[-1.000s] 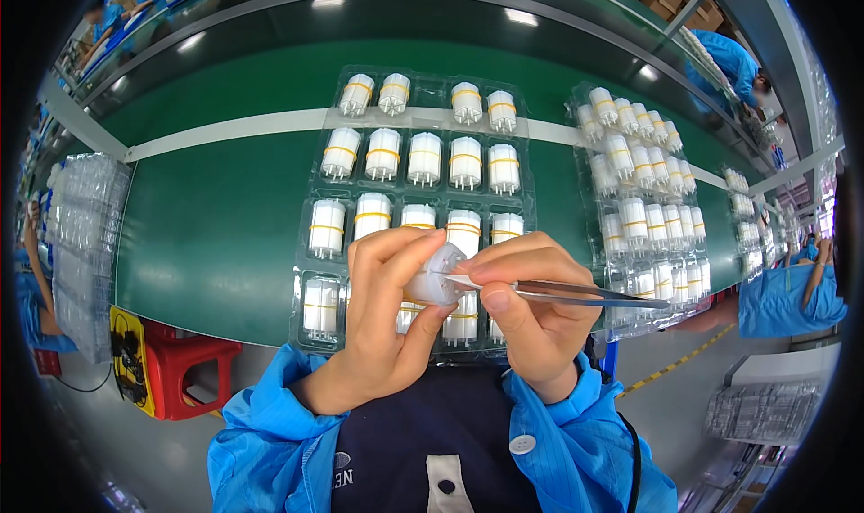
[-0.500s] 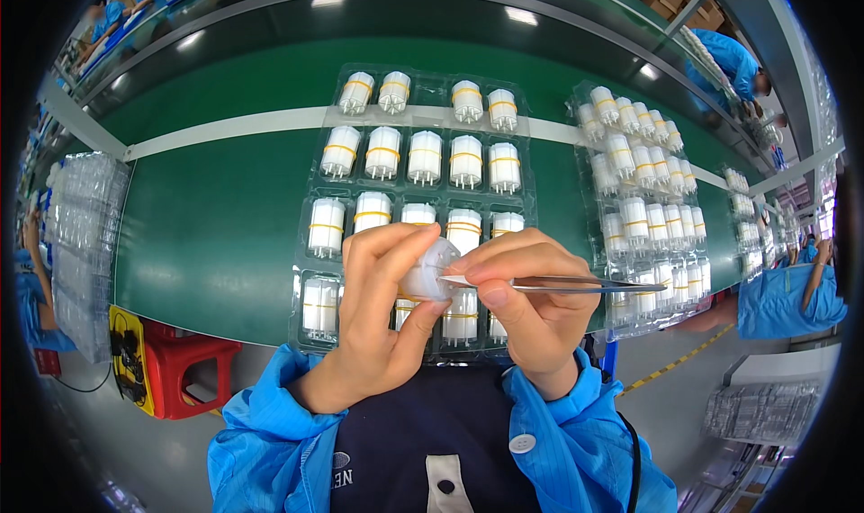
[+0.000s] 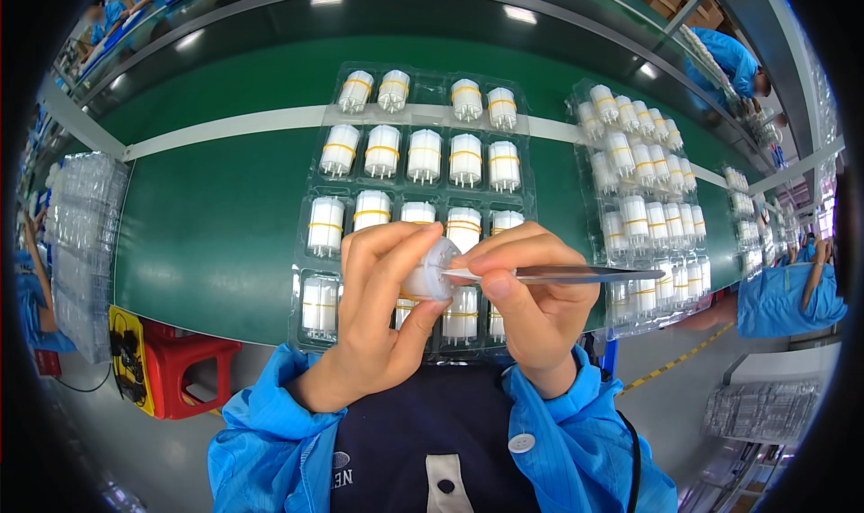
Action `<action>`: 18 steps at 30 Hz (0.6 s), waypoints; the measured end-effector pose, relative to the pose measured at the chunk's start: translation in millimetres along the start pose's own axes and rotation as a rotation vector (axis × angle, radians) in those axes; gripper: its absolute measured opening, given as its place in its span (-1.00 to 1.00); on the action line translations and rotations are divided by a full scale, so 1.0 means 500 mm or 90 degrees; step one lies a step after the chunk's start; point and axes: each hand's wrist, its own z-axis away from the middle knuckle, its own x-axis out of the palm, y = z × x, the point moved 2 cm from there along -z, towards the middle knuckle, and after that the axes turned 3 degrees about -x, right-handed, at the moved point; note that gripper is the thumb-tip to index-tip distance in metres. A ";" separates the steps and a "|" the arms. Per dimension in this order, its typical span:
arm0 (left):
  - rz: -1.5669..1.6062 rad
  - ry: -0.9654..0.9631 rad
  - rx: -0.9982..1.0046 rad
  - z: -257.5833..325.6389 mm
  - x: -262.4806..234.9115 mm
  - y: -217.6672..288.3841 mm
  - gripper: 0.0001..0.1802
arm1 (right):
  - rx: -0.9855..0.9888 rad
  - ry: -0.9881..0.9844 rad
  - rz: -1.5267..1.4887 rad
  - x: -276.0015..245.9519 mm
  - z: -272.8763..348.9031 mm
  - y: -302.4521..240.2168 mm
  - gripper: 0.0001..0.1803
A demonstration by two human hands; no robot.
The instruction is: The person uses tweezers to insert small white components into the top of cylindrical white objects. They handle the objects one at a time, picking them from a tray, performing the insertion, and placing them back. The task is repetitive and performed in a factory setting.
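Note:
My left hand is closed round a white cylindrical part, holding it on its side with one round end turned to the right. Between the thumb and fingers of my right hand is a pair of metal tweezers. Its pale tips meet the round end of the part; what they grip there, if anything, is too small to tell. Beneath both hands lies a clear plastic tray with rows of similar white cylinders, each with a yellow band and metal pins. My hands cover some of the lower rows.
A second filled clear tray lies to the right on the green table. Stacked clear trays stand at the left edge. A red stool is below the table. Co-workers in blue sit to both sides and across.
The tweezers have rolled in my right hand, now showing a broad flat side, and the fingers have shifted slightly. My left hand and the part have stayed almost still.

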 end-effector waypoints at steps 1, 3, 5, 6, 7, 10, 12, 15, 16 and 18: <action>0.006 -0.001 -0.001 -0.001 -0.001 0.002 -0.37 | -0.004 -0.003 -0.003 -0.001 0.001 0.000 -0.87; 0.011 -0.001 0.000 -0.002 -0.002 0.002 -0.37 | -0.013 -0.013 0.005 -0.003 0.000 -0.002 -0.86; 0.011 -0.003 0.003 -0.003 -0.003 0.002 -0.37 | -0.025 -0.026 0.026 -0.003 -0.003 -0.005 -0.86; 0.011 -0.003 0.003 -0.003 -0.002 0.002 -0.37 | -0.037 -0.030 0.043 -0.003 -0.004 -0.006 -0.86; 0.010 -0.003 0.003 -0.002 -0.001 0.001 -0.37 | -0.049 -0.035 0.058 -0.002 -0.005 -0.007 -0.85; 0.011 -0.006 0.007 -0.001 0.000 -0.001 -0.36 | -0.085 -0.051 0.129 0.002 -0.010 -0.015 -0.85; -0.002 -0.010 0.014 -0.002 -0.001 -0.001 -0.36 | -0.106 -0.066 0.172 0.006 -0.017 -0.025 -0.85; -0.030 -0.018 0.027 0.001 -0.004 -0.005 -0.35 | -0.113 -0.089 0.205 0.009 -0.020 -0.030 -0.86; -0.034 -0.017 0.029 0.002 -0.004 -0.008 -0.35 | -0.105 -0.096 0.203 0.009 -0.021 -0.029 -0.86; -0.025 -0.021 0.027 0.002 -0.007 -0.009 -0.35 | -0.089 -0.115 0.187 0.008 -0.025 -0.030 -0.85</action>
